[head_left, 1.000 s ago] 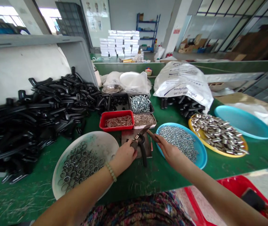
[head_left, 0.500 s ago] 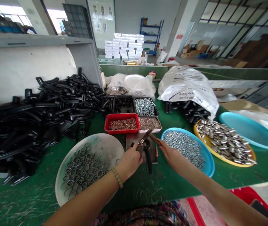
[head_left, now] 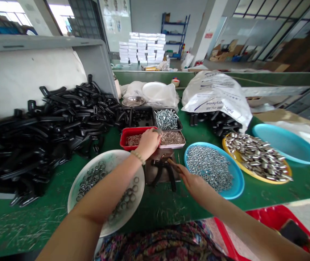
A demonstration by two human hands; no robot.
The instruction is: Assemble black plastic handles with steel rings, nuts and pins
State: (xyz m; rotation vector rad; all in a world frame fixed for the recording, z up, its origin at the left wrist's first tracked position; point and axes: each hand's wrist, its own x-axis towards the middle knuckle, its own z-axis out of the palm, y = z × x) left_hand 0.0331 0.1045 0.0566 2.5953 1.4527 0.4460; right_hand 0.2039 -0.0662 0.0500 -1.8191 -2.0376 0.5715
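My left hand (head_left: 148, 142) reaches over the red tray (head_left: 124, 134) of thin copper-coloured pins, near its right edge. Its fingertips are hidden, so what they hold, if anything, cannot be made out. My right hand (head_left: 191, 180) is closed round the wooden handle of what looks like a small hammer (head_left: 175, 165), its head over the metal plate (head_left: 151, 156). Black curved handles (head_left: 158, 173) lie on that plate, partly overhanging its near edge. Beside the red tray stands a pale tray of small shiny parts (head_left: 172, 138).
A white basin (head_left: 119, 156) of metal rings lies under my left forearm. To the right are a blue basin (head_left: 240, 185) of nuts, a yellow basin (head_left: 232, 152) of metal sleeves and another blue basin (head_left: 288, 145). Black handles (head_left: 62, 119) are heaped at left; screws (head_left: 167, 119) fill a back tray.
My left hand has let go of the dark piece with the shiny end and moved forward to the red tray. My right hand keeps the wooden handle, with little movement.
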